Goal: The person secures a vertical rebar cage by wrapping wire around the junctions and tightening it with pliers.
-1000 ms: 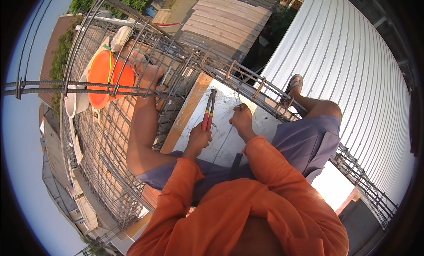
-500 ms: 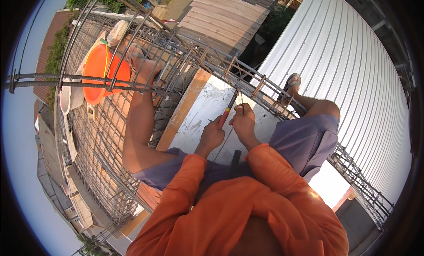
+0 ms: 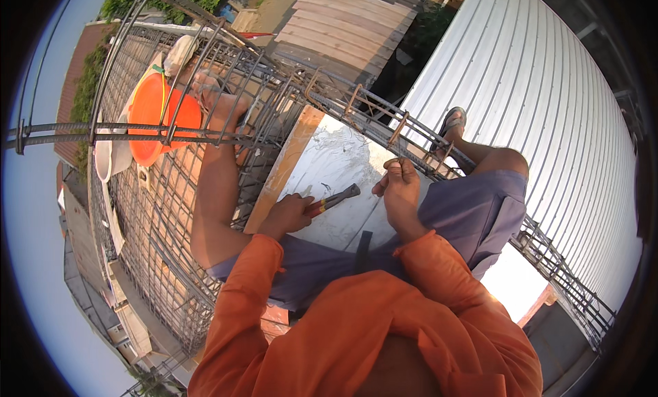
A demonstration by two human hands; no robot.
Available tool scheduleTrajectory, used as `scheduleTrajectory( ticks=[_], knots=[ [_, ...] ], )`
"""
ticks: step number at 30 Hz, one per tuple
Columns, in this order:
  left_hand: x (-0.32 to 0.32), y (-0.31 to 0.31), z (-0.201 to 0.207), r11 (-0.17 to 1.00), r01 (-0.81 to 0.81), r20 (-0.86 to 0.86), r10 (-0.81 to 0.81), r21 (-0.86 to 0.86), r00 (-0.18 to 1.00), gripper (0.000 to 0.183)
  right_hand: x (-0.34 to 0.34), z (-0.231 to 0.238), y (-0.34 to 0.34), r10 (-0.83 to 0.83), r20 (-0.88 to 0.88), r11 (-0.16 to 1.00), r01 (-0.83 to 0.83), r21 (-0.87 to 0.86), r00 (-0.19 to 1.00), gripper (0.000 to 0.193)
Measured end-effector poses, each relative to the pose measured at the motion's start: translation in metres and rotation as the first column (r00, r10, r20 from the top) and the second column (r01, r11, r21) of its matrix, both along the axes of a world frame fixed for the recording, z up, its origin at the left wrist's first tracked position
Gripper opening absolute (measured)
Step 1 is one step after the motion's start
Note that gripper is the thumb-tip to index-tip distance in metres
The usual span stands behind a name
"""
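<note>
The left hand (image 3: 291, 214), clamped on the red-handled steel pliers (image 3: 334, 200), has dropped from the rebar to lie low over the white-smeared flat wooden board (image 3: 329, 164). The right hand (image 3: 399, 188) stays pinched together beside the ribbed, rusty rebar cage (image 3: 384, 126).

— Where can your hands pass?

— Over the pale board (image 3: 336, 171) between your knees. Its middle lies bare between your left hand (image 3: 288, 215) and your right hand (image 3: 399, 191).

— What blocks you ahead?

— The rebar cage (image 3: 356, 116) runs across the board's far edge, its bars set close. Your left leg (image 3: 219, 184) walls off the left side, your right leg (image 3: 480, 191) the right.

— And the pliers (image 3: 334, 200)?

— They jut from your left hand across the gap, toward your right hand.

— Further left?

— Mesh (image 3: 157, 219) everywhere, with an orange tub (image 3: 147, 116) behind a horizontal bar (image 3: 103, 128).
</note>
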State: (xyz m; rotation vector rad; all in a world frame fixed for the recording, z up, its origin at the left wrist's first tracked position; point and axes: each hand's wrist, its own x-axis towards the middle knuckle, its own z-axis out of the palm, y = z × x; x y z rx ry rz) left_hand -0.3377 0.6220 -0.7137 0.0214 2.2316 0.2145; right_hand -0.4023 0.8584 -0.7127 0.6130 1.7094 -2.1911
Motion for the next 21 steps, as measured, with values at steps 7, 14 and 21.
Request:
scheduleTrajectory(
  ticks=[7,14,21],
  knots=[
    [-0.077,0.063,-0.047,0.950,-0.263,-0.498,0.311,0.166,0.809,0.058,-0.001,0.018,0.024,-0.036,-0.048,0.998,0.039,0.053,0.998,0.021],
    [-0.098,0.114,-0.078,0.910,-0.414,-0.478,0.353,-0.025,0.804,0.070,0.000,0.011,0.041,-0.131,-0.050,0.991,0.131,0.008,0.990,0.021],
    [-0.100,0.119,-0.082,0.952,-0.307,-0.560,0.244,-0.019,0.792,0.063,-0.002,0.012,0.038,-0.102,-0.010,0.995,0.102,0.013,0.995,0.022]
  ],
)
